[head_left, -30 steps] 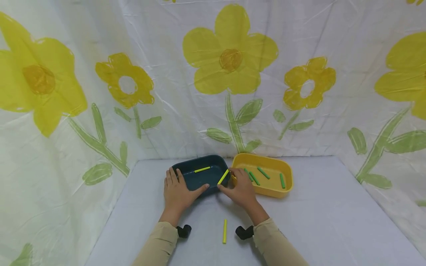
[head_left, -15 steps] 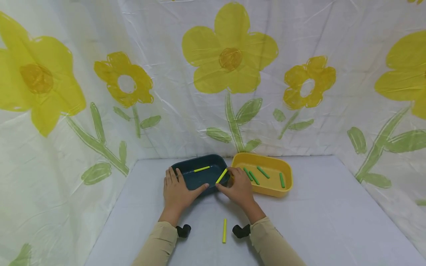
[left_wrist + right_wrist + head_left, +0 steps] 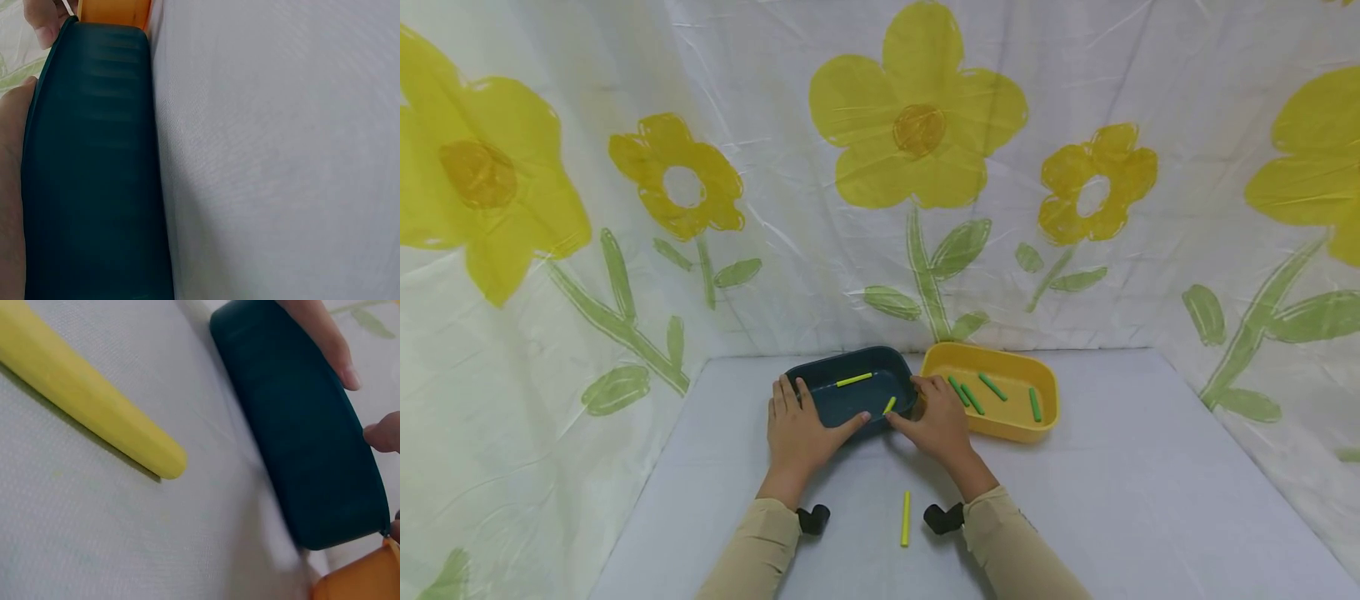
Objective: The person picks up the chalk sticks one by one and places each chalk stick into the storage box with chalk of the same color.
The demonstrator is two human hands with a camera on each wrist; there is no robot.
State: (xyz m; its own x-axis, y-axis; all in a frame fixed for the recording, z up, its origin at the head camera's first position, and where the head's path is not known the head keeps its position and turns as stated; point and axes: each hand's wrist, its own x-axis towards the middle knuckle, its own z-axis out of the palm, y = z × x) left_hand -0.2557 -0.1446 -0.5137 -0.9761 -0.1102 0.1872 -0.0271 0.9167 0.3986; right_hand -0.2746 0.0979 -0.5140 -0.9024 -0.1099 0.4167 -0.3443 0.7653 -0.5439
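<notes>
A dark teal tray point(image 3: 842, 409) stands at the back of the table with one yellow chalk stick point(image 3: 854, 379) lying inside. Another yellow chalk stick point(image 3: 889, 406) lies in its right end, partly hidden near my right thumb. My left hand point(image 3: 801, 437) rests on the tray's left side, fingers straight and spread, the thumb along the front rim. At the right end, my right hand point(image 3: 942, 421) has thumb and fingers apart with nothing between them, touching or close to the rim. A third yellow chalk stick point(image 3: 906, 518) lies on the cloth between my forearms.
Right beside the teal tray sits a yellow tray point(image 3: 1011, 429) holding several green chalk sticks point(image 3: 992, 386). A white cloth covers the table point(image 3: 1135, 500). Behind it hangs a flower-printed curtain point(image 3: 820, 275).
The yellow chalk stick pinched in my right hand is let go and has dropped into the teal tray. My left hand stays in place.
</notes>
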